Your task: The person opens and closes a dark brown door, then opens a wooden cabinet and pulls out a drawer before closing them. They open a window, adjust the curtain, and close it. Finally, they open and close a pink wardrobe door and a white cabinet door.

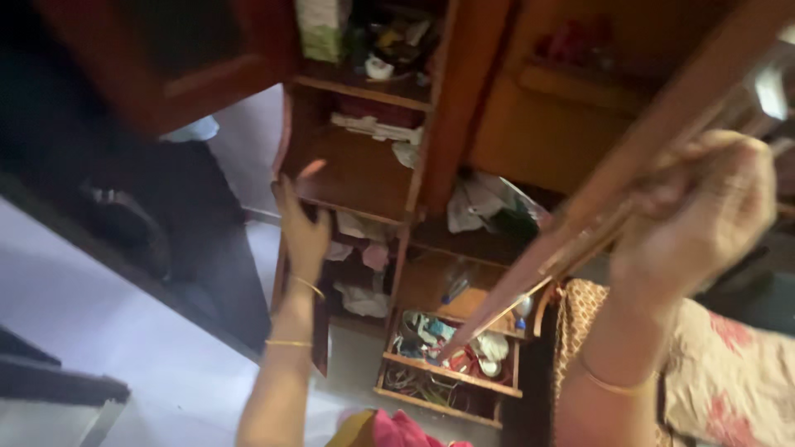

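You have two hands up: your left hand [300,228] and your right hand [704,215]. You wear three thin gold bangles [289,343], two on the left arm, one on the right. One wooden cupboard [431,149] stands open, with one open drawer [451,372].

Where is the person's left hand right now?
In the head view, the left hand is left of centre, raised with fingers spread against the front edge of a bare wooden shelf in the open cupboard, just above a compartment stuffed with crumpled clothes.
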